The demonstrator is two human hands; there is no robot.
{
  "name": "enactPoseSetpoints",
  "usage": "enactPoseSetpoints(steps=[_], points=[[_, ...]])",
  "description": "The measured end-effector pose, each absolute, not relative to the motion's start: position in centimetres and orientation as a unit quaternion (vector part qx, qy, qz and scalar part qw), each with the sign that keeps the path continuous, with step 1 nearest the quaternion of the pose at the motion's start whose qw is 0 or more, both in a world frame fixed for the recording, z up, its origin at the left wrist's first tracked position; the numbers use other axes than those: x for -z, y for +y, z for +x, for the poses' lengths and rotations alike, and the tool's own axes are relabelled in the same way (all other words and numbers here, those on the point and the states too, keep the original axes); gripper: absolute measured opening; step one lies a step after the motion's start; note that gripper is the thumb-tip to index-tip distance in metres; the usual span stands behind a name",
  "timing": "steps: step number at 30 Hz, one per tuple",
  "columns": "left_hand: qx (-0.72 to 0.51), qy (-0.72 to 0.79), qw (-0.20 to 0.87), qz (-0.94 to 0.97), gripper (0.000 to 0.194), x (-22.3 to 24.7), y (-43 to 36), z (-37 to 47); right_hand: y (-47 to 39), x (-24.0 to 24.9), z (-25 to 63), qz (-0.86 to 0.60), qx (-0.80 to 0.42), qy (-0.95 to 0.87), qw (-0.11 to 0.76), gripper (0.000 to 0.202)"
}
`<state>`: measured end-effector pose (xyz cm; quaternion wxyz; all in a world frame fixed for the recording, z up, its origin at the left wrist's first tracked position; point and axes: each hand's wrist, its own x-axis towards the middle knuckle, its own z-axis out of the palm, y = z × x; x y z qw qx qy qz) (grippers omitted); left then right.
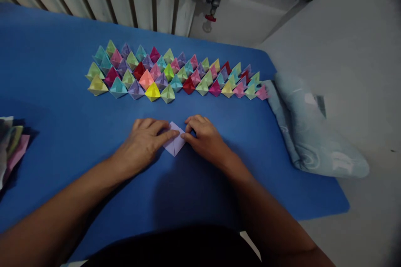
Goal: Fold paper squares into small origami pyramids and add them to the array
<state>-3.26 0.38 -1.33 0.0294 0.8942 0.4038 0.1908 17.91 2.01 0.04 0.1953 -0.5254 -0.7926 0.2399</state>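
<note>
A small lilac sheet of origami paper [174,147] lies on the blue mat, folded to a diamond with a crease line down its lower half. My left hand [141,142] grips its left side, the thumb lying across the paper and the fingers at the upper left edge. At the right corner, my right hand [209,139] has thumb and curled fingers closed on the paper's edge. Beyond both hands stand several rows of folded paper boats [152,91] in many colours. My fingers cover the paper's side corners.
A blue mat [94,133] covers the surface. Loose coloured paper sheets [15,146] lie at the far left. A folded pale green cloth [308,129] rests along the right edge by the wall. Behind the mat are a white radiator [122,0] and a red-handled valve [210,18].
</note>
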Motion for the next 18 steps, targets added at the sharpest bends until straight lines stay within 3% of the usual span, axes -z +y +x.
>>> enactPoseSetpoints(steps=[11,18], points=[[-0.157,0.344,0.009,0.926,0.037,0.7,0.0,-4.1,2.6,-1.1,18.8,-0.551,-0.259,-0.784,0.124,0.011],[-0.099,0.392,0.089,0.91,0.023,-0.6,1.7,-3.3,2.9,-0.9,18.9,-0.541,-0.257,-0.793,0.113,0.006]])
